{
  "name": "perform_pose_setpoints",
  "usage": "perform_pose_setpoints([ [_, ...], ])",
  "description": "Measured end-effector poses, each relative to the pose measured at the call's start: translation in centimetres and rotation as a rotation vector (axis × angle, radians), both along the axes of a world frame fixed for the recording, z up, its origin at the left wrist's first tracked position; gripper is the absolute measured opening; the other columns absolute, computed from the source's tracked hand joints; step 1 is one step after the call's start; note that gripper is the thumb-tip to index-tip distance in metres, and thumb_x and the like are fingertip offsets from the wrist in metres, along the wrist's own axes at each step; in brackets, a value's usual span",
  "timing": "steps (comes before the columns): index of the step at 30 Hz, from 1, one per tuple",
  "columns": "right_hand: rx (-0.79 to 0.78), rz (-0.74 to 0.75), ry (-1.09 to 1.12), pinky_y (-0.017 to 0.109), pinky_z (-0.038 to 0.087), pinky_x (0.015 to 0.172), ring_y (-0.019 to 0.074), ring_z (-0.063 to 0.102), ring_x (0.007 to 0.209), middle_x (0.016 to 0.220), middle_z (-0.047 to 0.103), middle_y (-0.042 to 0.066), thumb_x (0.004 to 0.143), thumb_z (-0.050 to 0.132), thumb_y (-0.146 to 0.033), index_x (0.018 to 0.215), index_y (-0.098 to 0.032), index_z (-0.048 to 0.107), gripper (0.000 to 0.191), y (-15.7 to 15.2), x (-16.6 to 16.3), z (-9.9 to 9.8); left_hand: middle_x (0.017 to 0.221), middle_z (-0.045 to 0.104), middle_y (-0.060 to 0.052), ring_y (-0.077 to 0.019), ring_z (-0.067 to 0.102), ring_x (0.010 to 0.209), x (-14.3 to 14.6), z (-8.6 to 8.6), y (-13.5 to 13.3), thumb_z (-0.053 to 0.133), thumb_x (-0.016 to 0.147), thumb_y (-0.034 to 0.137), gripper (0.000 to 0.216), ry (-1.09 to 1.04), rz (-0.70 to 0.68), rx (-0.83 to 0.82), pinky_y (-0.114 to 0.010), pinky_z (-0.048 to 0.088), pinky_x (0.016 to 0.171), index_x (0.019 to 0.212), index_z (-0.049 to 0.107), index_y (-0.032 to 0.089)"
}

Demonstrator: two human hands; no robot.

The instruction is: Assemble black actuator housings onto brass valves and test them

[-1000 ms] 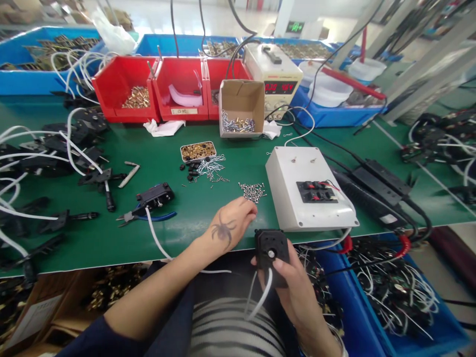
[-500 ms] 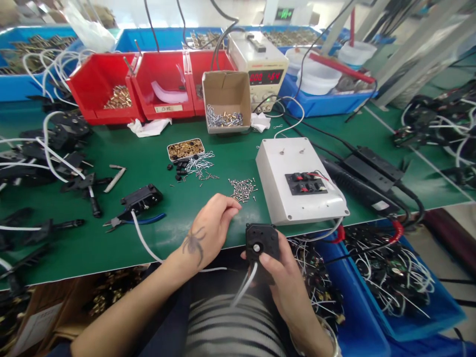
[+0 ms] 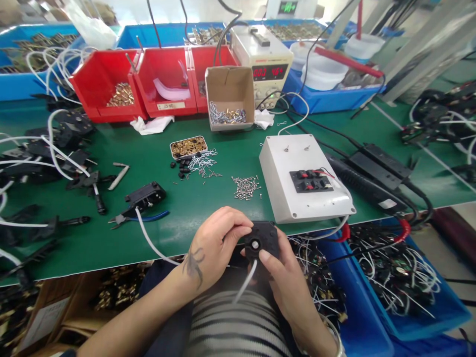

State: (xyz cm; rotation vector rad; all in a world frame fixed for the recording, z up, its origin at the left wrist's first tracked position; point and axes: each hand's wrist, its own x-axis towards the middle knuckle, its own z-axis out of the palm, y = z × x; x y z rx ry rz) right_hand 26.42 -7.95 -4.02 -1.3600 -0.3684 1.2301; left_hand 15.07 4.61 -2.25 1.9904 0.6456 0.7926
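Note:
My right hand (image 3: 288, 272) grips a black plastic housing (image 3: 266, 238) in front of the table edge, its thumb beside a round metal shaft. A white cable (image 3: 246, 282) hangs from the housing's lower side. My left hand (image 3: 219, 240) is closed in a pinch at the housing's upper left corner; whatever lies between its fingertips is too small to make out. Just beyond the hands, a pile of small screws (image 3: 245, 188) lies on the green tabletop (image 3: 208, 198). Left of it rest pliers with blue handles (image 3: 148, 217), partly under another black housing (image 3: 148, 196).
A grey box with switches and terminals (image 3: 308, 198) stands right of the screws. Behind are a small tin of brass parts (image 3: 188, 147), a cardboard box (image 3: 230, 99), red bins (image 3: 107, 89) and a power supply (image 3: 264, 59). Blue crates (image 3: 420, 332) with cabled parts sit below right.
My left hand has moved from the screw pile down to the housing's upper left corner, fingertips pinched. My right hand still holds the housing in nearly the same place.

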Motion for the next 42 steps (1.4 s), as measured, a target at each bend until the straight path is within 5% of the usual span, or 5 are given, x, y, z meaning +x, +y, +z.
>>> perform_pose_setpoints([
  [8,0.018,-0.031,-0.081,0.025,0.056,0.052,0.0268,0.061,0.096,0.122,0.056,0.008,0.087,0.070,-0.041,0.135,-0.024,0.045,0.056,-0.3,0.0,-1.1,0.093,0.069,-0.007,-0.0164,0.063,0.085,-0.1,-0.7,-0.5,0.048,0.099,0.016,0.017,0.041,-0.043,0.411,-0.027,0.054,0.075,0.100,0.065,0.018],
  [21,-0.006,-0.051,0.026,0.022,0.053,0.047,0.0223,0.059,0.079,0.106,0.059,0.008,0.084,0.072,-0.040,0.132,-0.024,0.044,0.058,0.2,0.2,-0.7,0.087,0.058,-0.008,-0.0241,0.058,0.086,3.6,-3.9,5.4,0.051,0.092,0.008,0.013,0.494,0.139,0.221,-0.038,0.049,0.081,0.083,0.057,0.016],
  [27,-0.012,-0.064,-0.048,0.021,0.054,0.044,0.0216,0.058,0.078,0.105,0.055,0.007,0.083,0.070,-0.040,0.127,-0.024,0.046,0.052,0.3,0.2,-0.6,0.086,0.061,-0.004,-0.0200,0.059,0.082,2.4,-1.6,3.8,0.051,0.096,0.012,0.011,0.432,0.132,0.211,-0.032,0.048,0.078,0.087,0.055,0.017],
  [32,-0.038,-0.058,-0.098,0.022,0.055,0.042,0.0230,0.057,0.081,0.108,0.053,0.008,0.081,0.070,-0.042,0.131,-0.022,0.043,0.060,0.6,0.0,-0.8,0.093,0.065,-0.002,-0.0140,0.061,0.088,0.5,1.1,1.8,0.051,0.098,0.014,0.008,0.135,-0.057,0.276,-0.024,0.049,0.081,0.094,0.057,0.018],
  [42,-0.039,-0.081,-0.178,0.022,0.057,0.042,0.0183,0.057,0.070,0.105,0.057,0.006,0.079,0.071,-0.038,0.129,-0.022,0.050,0.057,0.5,-0.2,-0.6,0.091,0.068,-0.007,-0.0176,0.061,0.084,0.5,0.5,1.0,0.050,0.097,0.012,0.010,0.104,-0.145,0.475,-0.027,0.052,0.076,0.093,0.059,0.015],
])
